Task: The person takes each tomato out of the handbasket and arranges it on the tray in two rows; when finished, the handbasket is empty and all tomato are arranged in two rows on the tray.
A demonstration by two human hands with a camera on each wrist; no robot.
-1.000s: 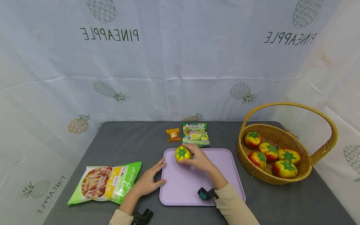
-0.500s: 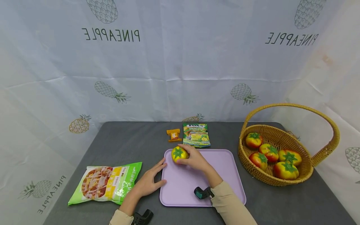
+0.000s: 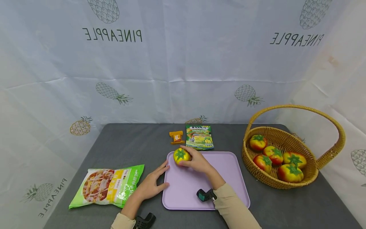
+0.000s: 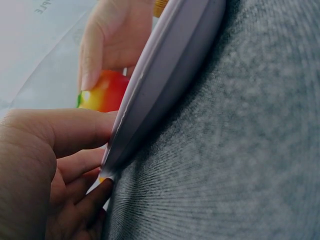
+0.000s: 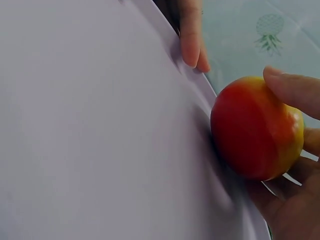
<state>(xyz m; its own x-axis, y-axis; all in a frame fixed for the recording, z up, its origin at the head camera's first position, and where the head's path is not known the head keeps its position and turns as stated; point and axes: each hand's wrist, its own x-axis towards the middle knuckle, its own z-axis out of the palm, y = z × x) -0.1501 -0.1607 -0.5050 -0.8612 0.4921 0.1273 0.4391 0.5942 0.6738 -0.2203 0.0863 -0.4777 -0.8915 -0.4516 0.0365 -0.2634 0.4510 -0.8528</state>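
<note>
Fruit (image 3: 181,156) (in right hand (image 3: 198,161)) stands upright, leaf-side up.

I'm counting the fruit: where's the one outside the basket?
In the head view, the fruit is in the right hand, at the far left corner of the tray, in front of the orange packet.

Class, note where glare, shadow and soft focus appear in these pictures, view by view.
Head: glare whitens part of the green food bag; left wrist: the right hand and its fruit look slightly soft; right wrist: a shadow darkens the tray beside the fruit.
</note>
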